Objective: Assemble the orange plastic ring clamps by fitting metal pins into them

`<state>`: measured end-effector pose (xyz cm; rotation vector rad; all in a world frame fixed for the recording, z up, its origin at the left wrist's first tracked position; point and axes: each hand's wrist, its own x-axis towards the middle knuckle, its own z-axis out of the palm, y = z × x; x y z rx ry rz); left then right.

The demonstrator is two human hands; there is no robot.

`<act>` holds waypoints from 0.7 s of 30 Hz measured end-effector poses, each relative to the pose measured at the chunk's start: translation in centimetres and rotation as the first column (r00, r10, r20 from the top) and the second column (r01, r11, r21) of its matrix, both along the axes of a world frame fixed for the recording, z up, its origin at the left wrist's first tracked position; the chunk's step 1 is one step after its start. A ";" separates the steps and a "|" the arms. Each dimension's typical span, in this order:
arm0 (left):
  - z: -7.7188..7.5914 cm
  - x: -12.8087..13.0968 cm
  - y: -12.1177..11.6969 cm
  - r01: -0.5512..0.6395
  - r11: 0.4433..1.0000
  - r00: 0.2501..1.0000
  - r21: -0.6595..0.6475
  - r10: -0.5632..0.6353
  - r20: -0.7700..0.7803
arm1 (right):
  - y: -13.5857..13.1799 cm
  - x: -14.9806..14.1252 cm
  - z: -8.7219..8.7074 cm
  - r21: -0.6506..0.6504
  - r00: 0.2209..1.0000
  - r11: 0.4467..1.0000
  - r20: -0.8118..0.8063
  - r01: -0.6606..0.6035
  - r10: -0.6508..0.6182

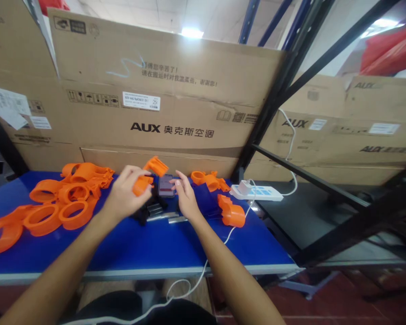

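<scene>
My left hand (126,192) is closed around an orange plastic tape dispenser (157,166), raised over the blue table. Part of the dispenser is hidden behind the fingers. My right hand (186,195) is beside a dark phone (166,186), its fingers apart and nothing visible in them; whether a fingertip touches the phone I cannot tell. Below and between the hands lie shiny metal strips (162,216) and some black pieces (142,214), too blurred to name. Another orange dispenser (233,215) lies to the right of my right forearm.
Several orange dispensers (75,193) are heaped on the left of the blue table (138,257). More orange pieces (210,181) lie at the back. A white power strip (257,191) with a cable (203,273) is at right. Cardboard boxes (176,108) and a black rack post (272,97) stand behind.
</scene>
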<state>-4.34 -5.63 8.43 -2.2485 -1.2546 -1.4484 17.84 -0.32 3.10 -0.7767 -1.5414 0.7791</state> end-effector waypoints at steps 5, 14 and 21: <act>-2.4 4.0 1.4 0.289 0.954 0.956 -0.079 -0.284 0.071 | 0.6 0.0 -0.1 -0.191 0.939 0.948 -0.282 -0.257 0.198; -5.5 3.8 4.7 0.712 0.689 0.606 -0.136 -0.505 0.615 | 1.0 0.6 -0.3 -0.344 0.947 0.926 -0.319 -0.153 0.037; -7.3 3.5 5.1 0.764 0.582 0.488 -0.279 -0.236 0.841 | -0.2 -0.3 -0.5 -0.308 0.958 0.908 -0.106 -0.285 0.265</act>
